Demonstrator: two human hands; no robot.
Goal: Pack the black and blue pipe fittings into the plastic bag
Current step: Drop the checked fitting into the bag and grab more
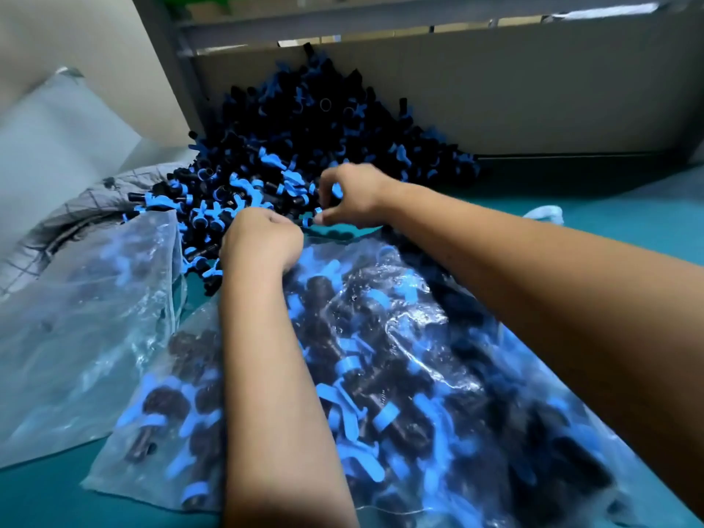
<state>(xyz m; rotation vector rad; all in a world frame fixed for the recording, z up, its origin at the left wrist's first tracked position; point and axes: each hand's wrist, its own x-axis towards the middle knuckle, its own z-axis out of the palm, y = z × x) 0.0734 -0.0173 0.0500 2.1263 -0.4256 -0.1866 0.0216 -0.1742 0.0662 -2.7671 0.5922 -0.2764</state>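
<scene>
Left hand (263, 238) curled at plastic bag (400, 337) mouth, frame centre, likely holding it open. Right hand (352, 198) pinches fitting (309, 221) at edge of fittings pile (304, 146), upper centre, close for short transfers. Bag already well filled, flat on table (628, 219).

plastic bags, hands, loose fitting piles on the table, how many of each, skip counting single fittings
plastic bags with fittings inside: 2, the near bag and the left bag
hands: 2, left hand and right hand
loose fitting piles: 1, the pile against the back wall
total: 5
</scene>
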